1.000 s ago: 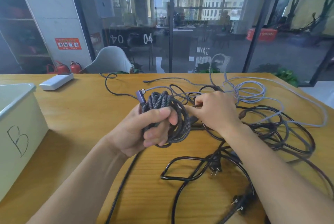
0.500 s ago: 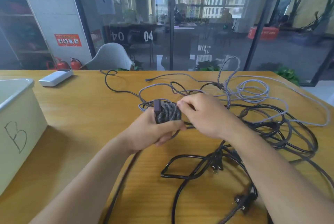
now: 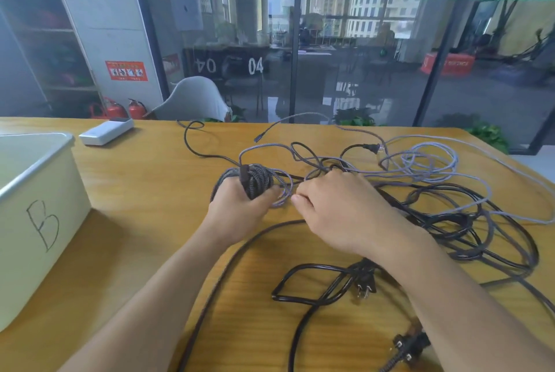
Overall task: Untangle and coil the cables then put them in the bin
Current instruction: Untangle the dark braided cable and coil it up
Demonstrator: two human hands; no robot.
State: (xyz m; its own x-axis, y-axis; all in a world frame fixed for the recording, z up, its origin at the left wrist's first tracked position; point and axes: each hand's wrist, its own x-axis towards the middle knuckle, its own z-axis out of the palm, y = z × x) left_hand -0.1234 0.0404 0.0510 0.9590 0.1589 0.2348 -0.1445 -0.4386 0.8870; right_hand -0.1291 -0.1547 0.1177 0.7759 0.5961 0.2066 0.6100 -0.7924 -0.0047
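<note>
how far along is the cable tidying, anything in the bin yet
Early. Done: nothing shows inside the bin, though only part of its interior is visible. In hand: the left hand holds a mostly wound braided coil in its grip; the right hand rests by its loose strand. Left: the black power cords and the grey cable lie tangled on the table.

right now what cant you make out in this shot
Head view only:
- Right hand: fingertips curl away, so what they pinch is hidden.
- Coiled braided cable: its lower part sits behind the left hand.
- Bin: cut by the left edge; inside not visible.
- Black power cables: which plug belongs to which can't be traced through the tangle.
</note>
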